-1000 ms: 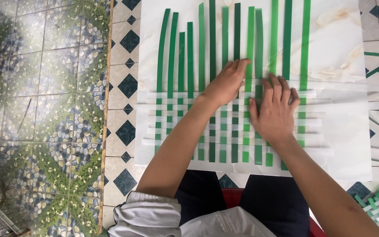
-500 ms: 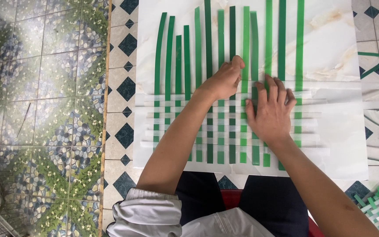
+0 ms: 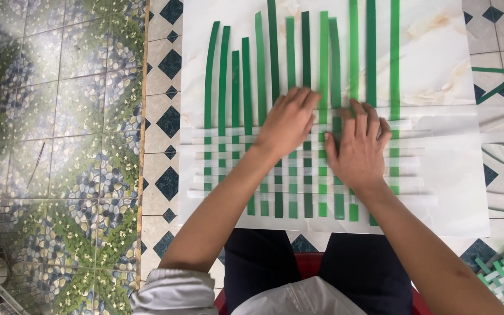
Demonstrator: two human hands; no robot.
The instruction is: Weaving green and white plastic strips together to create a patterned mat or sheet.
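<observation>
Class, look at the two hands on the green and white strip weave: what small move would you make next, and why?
Probably slide the top white strip down against the woven rows. Both the left hand and the right hand lie flat on the weave at its upper edge, where the green strips still run loose above, and that top strip appears to sit slightly apart from the rows below.

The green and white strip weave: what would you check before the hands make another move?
1. Left hand flat on the weave: ok.
2. Right hand flat on it too: ok.
3. White strips pushed snug together: not ok, gaps show.
4. Green strips lying side by side, not crossed: ok.
5. Top white strip threaded right under the hands: cannot tell.
6. White board flat on the tiled floor: ok.
</observation>
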